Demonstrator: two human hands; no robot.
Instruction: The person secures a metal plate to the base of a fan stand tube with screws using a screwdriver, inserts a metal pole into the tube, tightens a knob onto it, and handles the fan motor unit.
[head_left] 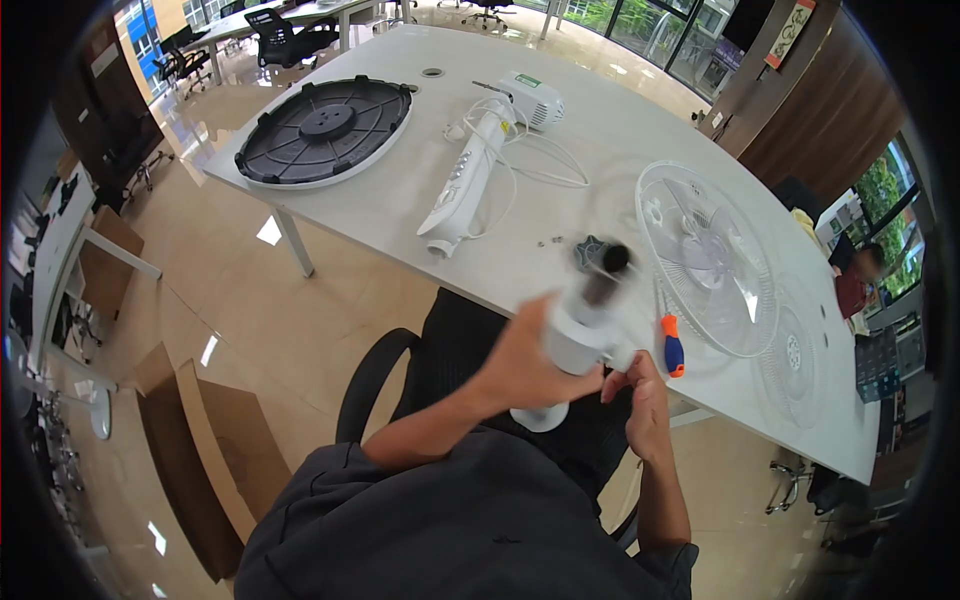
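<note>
My left hand (520, 350) is wrapped round a white tubular stand part (578, 342) with a dark upper end, held over the chair in front of my body; its top is blurred by motion. At the right side of this part, my right hand (640, 395) has its fingers pinched together near a small white piece; what they hold is too small to make out. On the table behind the part lies a dark star-shaped knob (590, 252). An orange and blue screwdriver (673, 348) lies to the right of my right hand.
The white table (370, 215) holds a round black base (325, 130), a white fan body (470, 180) with its cord, and a clear fan guard (710, 260). A black chair (455, 340) stands before me; an open cardboard box (215, 450) is at left. A person (858, 280) is at far right.
</note>
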